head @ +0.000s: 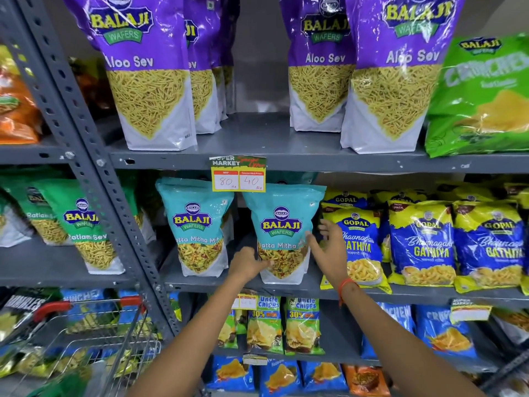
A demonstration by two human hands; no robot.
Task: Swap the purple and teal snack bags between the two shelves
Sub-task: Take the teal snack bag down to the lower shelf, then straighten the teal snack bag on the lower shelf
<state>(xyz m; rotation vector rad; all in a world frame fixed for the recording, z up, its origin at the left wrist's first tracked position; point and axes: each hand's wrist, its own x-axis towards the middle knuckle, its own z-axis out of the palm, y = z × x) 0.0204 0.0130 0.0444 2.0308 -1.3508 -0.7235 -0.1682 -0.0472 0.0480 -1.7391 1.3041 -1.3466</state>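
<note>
While upright, teal bag (282,236) flanked: left hand (247,263) touching, right hand (326,247) fingers spread.

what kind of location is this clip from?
Almost certainly a supermarket snack aisle: grey slotted metal shelving stocked with rows of packaged snacks, a "Super Market" price tag showing 80 discounted to 40, and a wire shopping cart at lower left.

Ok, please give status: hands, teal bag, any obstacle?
Left hand touching right teal bag; right hand open beside it. No grip yet. Blue Gathiya bag close alongside.
</note>
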